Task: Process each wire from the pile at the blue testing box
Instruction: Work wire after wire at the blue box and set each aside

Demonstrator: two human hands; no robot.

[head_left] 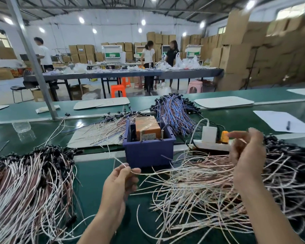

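White thin wire (148, 174) is pinched in the fingers (126, 170) of your left hand (120, 182) before the blue plastic testing box (149, 153), but the grip of your blurred right hand (247, 155) I cannot tell.

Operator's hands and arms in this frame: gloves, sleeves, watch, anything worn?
Nothing worn that shows. The left hand and right hand are bare, with no gloves, rings or tape visible. The left forearm and right forearm show no sleeve, watch or wrist strap down to the frame edge. The right hand is slightly motion-blurred.
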